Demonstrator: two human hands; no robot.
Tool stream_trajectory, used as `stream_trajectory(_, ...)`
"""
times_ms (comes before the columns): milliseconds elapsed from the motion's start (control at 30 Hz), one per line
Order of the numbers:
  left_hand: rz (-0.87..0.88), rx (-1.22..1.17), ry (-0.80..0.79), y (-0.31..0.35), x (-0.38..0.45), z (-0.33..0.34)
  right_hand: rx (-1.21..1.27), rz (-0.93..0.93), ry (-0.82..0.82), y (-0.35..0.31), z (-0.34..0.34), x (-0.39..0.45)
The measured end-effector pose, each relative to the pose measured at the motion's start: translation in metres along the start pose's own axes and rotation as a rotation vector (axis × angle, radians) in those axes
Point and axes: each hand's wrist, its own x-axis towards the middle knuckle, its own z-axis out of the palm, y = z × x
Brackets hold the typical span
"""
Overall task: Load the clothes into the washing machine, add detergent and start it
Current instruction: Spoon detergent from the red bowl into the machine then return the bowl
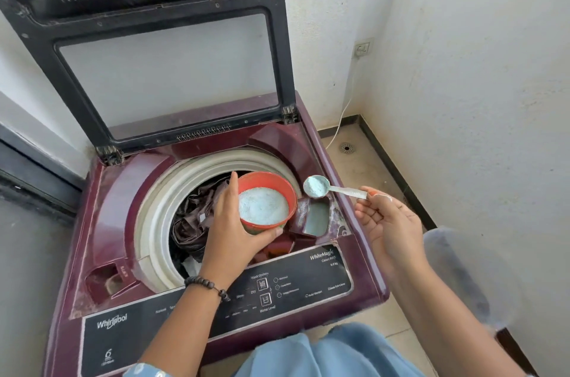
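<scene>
A maroon top-load washing machine [101, 210] stands with its lid [166, 68] raised. Dark brown clothes [192, 216] fill the drum. My left hand [234, 231] holds an orange tub [277, 184] of pale blue detergent powder over the drum's right side. My right hand [388, 222] pinches the handle of a white spoon [333, 189], its bowl heaped with powder. The spoon hovers just above the open detergent compartment [317, 219] at the machine's right rim, which has powder in it.
The black control panel [277, 293] runs along the machine's front edge. A white cable [342, 117] drops from a wall socket [362, 48] to the tiled floor with a drain [347, 148] on the right. White walls close in behind and to the right.
</scene>
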Motion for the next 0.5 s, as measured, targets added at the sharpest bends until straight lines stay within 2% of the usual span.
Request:
stream_trajectory(333,0.050,-0.030,-0.101,-0.025,0.016,-0.008,-0.234,-0.213,0.195,0.039,-0.007,-0.003)
stream_trajectory(500,0.065,-0.036,-0.127,-0.031,0.019,-0.007,-0.509,-0.345,0.226,0.050,-0.010,-0.011)
